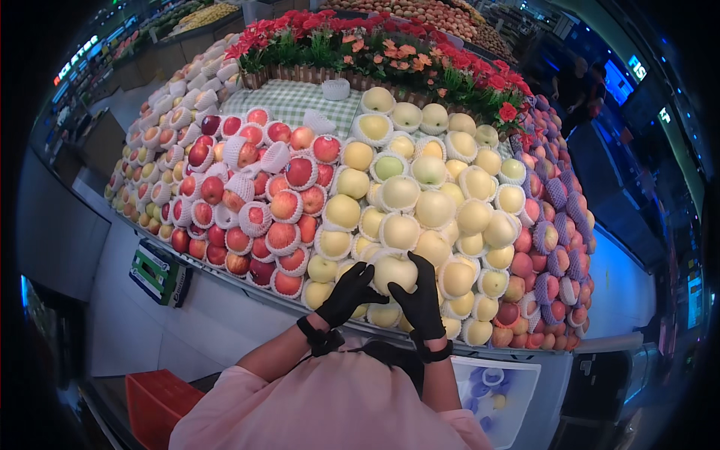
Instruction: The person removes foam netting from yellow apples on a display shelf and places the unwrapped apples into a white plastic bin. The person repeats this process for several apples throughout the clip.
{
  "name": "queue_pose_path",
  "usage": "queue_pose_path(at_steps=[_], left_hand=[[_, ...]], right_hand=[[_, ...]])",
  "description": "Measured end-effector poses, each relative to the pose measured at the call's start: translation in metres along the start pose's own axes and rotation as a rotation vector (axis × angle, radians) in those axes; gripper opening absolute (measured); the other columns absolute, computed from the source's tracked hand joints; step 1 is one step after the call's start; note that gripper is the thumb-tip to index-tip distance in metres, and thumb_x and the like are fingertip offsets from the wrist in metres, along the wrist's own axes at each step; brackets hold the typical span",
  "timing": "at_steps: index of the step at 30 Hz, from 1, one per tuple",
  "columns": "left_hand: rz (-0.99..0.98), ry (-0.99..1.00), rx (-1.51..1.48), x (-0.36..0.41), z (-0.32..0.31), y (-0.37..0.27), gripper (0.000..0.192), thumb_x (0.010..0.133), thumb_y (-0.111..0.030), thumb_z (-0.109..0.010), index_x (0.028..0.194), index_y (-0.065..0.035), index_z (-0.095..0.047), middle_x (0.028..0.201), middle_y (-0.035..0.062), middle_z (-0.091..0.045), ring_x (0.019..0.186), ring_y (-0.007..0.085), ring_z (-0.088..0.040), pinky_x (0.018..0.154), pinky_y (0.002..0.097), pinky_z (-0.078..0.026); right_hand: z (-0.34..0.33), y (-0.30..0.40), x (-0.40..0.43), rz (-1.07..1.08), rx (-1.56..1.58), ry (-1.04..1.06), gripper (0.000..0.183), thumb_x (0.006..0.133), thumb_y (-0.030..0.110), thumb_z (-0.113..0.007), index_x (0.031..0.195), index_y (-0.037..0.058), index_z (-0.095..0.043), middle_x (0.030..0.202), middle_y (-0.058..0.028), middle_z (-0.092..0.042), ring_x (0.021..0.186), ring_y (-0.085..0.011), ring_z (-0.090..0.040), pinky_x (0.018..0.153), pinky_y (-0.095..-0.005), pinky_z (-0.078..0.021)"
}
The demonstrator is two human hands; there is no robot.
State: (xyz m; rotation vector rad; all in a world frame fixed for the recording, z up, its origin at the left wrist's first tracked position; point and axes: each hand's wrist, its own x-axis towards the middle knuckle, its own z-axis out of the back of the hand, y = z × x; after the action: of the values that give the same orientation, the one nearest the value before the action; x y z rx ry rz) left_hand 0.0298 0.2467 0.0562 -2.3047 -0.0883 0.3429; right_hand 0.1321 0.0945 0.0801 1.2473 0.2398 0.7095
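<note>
A large pale yellow pear (395,272), round and partly wrapped in white foam net, is between my two hands at the front of the display. My left hand (352,292), in a black glove, touches its left side. On its right side my gloved right hand (419,297) grips it with thumb and fingers. Around it lie many more pale round fruits (435,209) in foam nets. Red apples (281,235), many netted, fill the section to the left.
A green checked cloth (287,101) lies behind the apples, below artificial flowers (394,50). Purple-netted apples (545,236) slope at the right. A red crate (160,408), a white bin (534,388) and a green box (160,273) stand below the display. Two people are at the far right.
</note>
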Motion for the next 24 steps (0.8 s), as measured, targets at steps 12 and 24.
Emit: queue_pose_path(at_steps=[12,24], left_hand=[[-0.031,0.057,0.095,0.005,0.001,-0.017,0.059,0.096,-0.027,-0.06,0.146,-0.0097,-0.033,0.132,0.0093,-0.049,0.115,0.0191,-0.055,0.093,0.0343,-0.051],[-0.064,0.006,0.164,0.006,-0.013,-0.022,0.058,0.098,-0.032,-0.059,0.147,-0.0091,-0.036,0.13,0.0,-0.053,0.111,0.0095,-0.055,0.086,0.0268,-0.05]], right_hand=[[-0.01,0.029,0.003,0.025,-0.117,-0.112,0.098,0.065,0.018,-0.089,0.141,-0.0034,-0.032,0.13,-0.0195,-0.049,0.123,-0.0299,-0.049,0.103,-0.0387,-0.0426],[-0.011,0.035,0.005,0.143,-0.161,-0.048,0.096,0.069,0.019,-0.088,0.143,-0.0025,-0.029,0.137,-0.019,-0.042,0.128,-0.0313,-0.044,0.106,-0.0397,-0.0388]])
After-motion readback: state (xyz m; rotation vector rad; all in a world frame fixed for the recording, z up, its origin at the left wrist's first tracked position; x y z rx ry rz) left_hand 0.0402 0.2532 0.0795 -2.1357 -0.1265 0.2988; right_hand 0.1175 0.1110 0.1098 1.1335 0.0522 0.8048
